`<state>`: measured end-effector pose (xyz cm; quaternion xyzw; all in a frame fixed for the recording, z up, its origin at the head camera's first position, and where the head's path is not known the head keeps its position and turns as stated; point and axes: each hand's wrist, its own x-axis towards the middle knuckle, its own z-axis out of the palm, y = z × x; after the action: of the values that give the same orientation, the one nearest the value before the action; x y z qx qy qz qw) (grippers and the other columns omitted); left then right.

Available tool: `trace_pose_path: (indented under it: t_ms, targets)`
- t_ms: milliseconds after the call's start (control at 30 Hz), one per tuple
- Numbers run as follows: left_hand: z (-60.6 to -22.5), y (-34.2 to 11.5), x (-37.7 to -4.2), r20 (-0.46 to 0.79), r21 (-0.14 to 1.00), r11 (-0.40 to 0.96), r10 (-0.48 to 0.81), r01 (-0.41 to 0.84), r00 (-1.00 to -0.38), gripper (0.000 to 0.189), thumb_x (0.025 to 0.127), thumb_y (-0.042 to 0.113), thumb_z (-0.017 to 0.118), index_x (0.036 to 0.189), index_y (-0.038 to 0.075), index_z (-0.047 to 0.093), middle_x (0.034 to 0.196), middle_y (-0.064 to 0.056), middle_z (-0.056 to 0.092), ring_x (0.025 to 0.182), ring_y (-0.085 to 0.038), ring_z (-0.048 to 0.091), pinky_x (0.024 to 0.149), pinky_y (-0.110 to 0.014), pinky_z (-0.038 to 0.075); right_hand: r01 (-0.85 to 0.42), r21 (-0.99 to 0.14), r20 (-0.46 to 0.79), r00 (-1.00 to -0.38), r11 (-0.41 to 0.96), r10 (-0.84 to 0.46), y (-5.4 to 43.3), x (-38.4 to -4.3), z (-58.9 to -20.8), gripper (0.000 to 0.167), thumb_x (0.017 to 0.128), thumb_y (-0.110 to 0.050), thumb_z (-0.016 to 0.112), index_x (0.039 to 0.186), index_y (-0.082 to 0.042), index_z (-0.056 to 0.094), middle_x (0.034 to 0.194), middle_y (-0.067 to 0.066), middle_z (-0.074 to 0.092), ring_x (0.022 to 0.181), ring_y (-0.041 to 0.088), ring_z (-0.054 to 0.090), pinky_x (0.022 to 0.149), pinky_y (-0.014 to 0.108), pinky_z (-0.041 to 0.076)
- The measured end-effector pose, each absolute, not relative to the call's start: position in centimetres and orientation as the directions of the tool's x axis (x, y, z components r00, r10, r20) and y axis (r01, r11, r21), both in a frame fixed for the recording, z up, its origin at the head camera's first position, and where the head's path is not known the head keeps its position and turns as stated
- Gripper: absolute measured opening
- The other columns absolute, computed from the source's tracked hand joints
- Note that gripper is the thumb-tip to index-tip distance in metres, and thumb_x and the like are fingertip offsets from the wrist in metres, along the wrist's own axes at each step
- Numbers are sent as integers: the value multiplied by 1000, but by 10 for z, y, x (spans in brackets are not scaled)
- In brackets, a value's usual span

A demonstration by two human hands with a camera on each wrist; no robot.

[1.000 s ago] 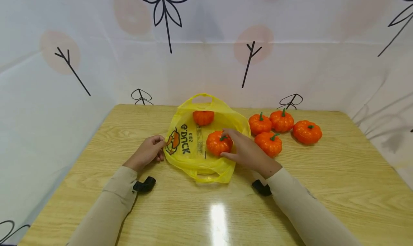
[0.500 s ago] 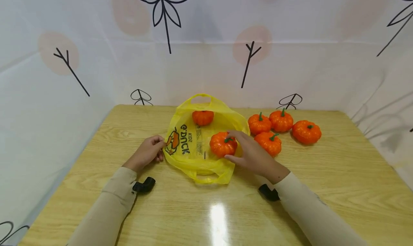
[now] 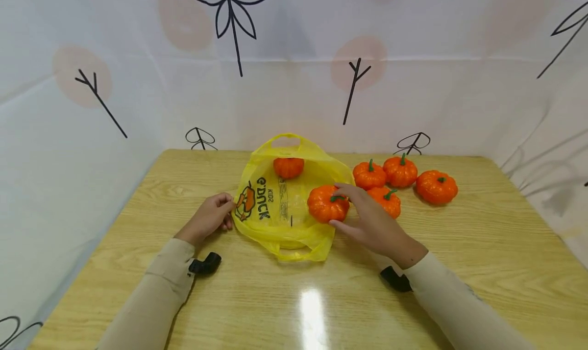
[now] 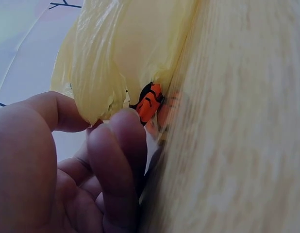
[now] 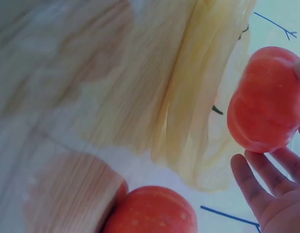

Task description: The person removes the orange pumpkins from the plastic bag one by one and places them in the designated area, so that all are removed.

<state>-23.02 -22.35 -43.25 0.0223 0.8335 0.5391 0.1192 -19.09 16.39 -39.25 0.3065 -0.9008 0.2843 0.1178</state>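
Observation:
A yellow plastic bag (image 3: 300, 232) lies with its mouth toward me, a duck print on its left side. My left hand (image 3: 209, 217) pinches the bag's left edge between thumb and fingers; the left wrist view shows the thin film (image 4: 135, 39) at the fingertips. With my right hand (image 3: 376, 222) I hold an orange toy pumpkin (image 3: 323, 207) with a green stem, raised over the bag's right side. From the right wrist, fingers (image 5: 259, 187) show under that pumpkin (image 5: 266, 107). Deeper inside the bag sits another pumpkin (image 3: 288, 168), its top hidden by the film.
Right of the bag, several more pumpkins stand grouped on the wooden table (image 3: 257, 299), the outermost pumpkin (image 3: 436, 188) slightly apart. One pumpkin (image 3: 388, 203) is partly behind my right hand. A printed cloth (image 3: 294, 100) hangs behind the table.
My right hand has moved right with the pumpkin, from over the bag's middle to its right side, and the pumpkin looks larger. My left hand has stayed at the bag's edge.

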Motion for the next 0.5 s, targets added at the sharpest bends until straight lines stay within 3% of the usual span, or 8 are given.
trace_pose_path:
  t_ms: [100,267,500]
  targets:
    - [-433,-223,-230,-170,901,425,163,-86,-972,27,106,27,49,110,2,57,73,-5,58,59,-15,58,55,-26,53,-621,-439,404,-782,650,-474,168,-188,-391,59,89,-25,78,136,-8,47,151,13,46,134,34,49,101,53,50]
    - [-436,-225,-229,-167,897,434,156,-85,-973,25,105,26,49,108,3,57,72,-6,58,59,-16,58,55,-27,54,-614,-458,413,-788,644,-457,175,-181,-387,56,88,-22,78,134,-9,48,152,12,45,137,36,46,103,56,48]
    - [-434,-223,-230,-154,898,434,161,-70,-975,25,106,27,49,107,4,58,71,-5,58,58,-15,58,55,-27,53,-661,-388,511,-734,642,-448,190,-178,-383,59,81,-13,84,130,-6,50,148,14,49,135,36,48,105,57,44]
